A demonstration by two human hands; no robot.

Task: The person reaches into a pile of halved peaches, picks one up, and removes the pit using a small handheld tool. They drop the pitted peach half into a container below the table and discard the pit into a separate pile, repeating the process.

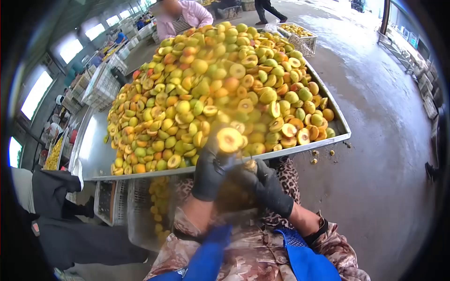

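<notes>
My left hand (208,171), in a black glove, is closed on a halved yellow peach (229,140), its cut face and round centre turned up. Close beside it is my right hand (272,188), also black-gloved, with the fingers curled in. A small brownish piece (251,165) shows at the right fingertips, too blurred to name. Both hands are over my lap, at the near edge of a metal-rimmed table (335,138). A large heap of whole and halved peaches (183,107) covers that table.
Below the table's near edge, more fruit (158,201) lies beside plastic crates (111,199). A person in a pink top (194,14) is at the far side; another in dark trousers (79,239) is at my left. A crate of fruit (304,42) stands beyond the far right corner.
</notes>
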